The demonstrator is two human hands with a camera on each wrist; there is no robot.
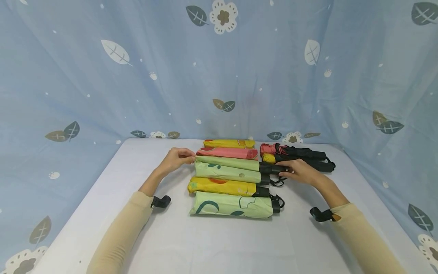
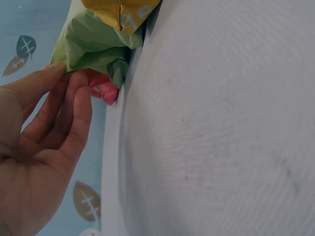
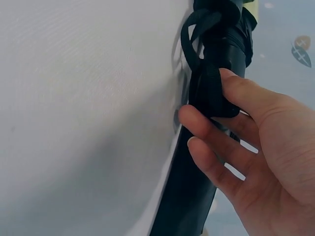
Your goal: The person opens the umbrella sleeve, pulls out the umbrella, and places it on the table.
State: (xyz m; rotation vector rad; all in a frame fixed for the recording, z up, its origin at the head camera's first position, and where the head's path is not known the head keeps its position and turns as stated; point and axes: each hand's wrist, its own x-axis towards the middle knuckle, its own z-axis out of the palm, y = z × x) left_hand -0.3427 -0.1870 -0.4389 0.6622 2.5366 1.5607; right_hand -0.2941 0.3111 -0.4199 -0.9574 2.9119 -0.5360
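Pale green umbrella (image 1: 227, 163), mid-row over the worktop (image 1: 239, 247), with the pink umbrella (image 1: 227, 153) on its far side and a second green umbrella (image 1: 228, 174) on its near side! Left hand (image 1: 176, 159) pinches the cloth end; right hand (image 1: 301, 170) has thumb and fingers gripping the black handle (image 1: 270, 168). Looks like a lining-up step, and the next move probably calls for levelling both ends, squaring it with its neighbours, then letting go. Whether it's fully resting, I can't tell.

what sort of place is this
Possibly a makeshift filming booth: patterned blue cloth hangs behind and beside a white tabletop, where folded umbrellas lie side by side.
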